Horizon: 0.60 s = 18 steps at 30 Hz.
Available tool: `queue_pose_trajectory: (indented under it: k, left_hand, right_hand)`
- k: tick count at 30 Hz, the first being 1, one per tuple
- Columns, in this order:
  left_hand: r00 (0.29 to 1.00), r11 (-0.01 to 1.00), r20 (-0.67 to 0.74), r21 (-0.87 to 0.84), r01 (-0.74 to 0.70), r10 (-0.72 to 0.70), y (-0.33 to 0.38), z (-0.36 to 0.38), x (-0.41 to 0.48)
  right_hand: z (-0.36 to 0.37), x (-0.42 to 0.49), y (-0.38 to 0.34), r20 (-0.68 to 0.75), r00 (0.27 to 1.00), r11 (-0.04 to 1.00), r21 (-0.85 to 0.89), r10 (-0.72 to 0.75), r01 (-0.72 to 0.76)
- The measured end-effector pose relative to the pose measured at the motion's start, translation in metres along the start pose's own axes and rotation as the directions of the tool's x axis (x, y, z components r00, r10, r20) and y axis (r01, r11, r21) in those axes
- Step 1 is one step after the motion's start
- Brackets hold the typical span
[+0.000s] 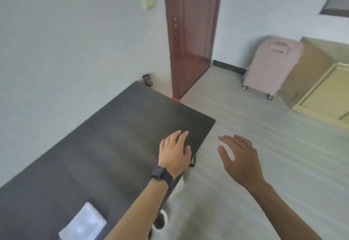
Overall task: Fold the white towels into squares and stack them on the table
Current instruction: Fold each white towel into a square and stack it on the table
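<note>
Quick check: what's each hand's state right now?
Left hand: open, fingers straight, over the table, holding nothing.
Right hand: open, fingers relaxed, holding nothing.

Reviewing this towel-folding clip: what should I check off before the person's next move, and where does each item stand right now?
1. The left hand free: ok, fingers straight, holding nothing, over the table.
2. The right hand free: ok, open, past the table's edge, above the floor.
3. A folded towel on the table: ok, at the near end.
4. Its shape square: cannot tell, blurred and cut by the frame.
5. Next unfolded towel in view: not ok, none visible.
</note>
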<state>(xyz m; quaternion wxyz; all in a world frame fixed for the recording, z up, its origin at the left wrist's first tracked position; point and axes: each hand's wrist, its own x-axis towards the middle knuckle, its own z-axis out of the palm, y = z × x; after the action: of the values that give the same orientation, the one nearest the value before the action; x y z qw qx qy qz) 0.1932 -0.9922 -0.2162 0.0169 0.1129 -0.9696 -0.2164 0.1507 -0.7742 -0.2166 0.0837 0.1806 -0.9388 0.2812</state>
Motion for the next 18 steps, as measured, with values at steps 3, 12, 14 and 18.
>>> queue_pose_trajectory:
  k: [3,12,14,18]
  left_hand:
    - [0.978,0.978,-0.019,-0.016,-0.207,0.207,0.109,0.010,0.042]
    - [0.733,0.732,-0.117,-0.061,-0.679,0.670,0.368,0.048,0.115]
    - [0.676,0.675,-0.146,-0.062,-0.735,0.723,0.411,0.054,0.128]
    - [0.615,0.606,-0.153,-0.102,-0.789,0.774,0.488,0.073,0.165]
  right_hand:
    - [-0.072,0.001,0.061,-0.169,0.979,0.992,-0.037,0.117,-0.124]
    - [-0.252,-0.006,0.197,-0.534,0.792,0.907,-0.102,0.297,-0.409]
    - [-0.281,-0.002,0.223,-0.570,0.764,0.886,-0.127,0.303,-0.446]
    - [-0.331,0.021,0.277,-0.633,0.711,0.839,-0.173,0.307,-0.517]
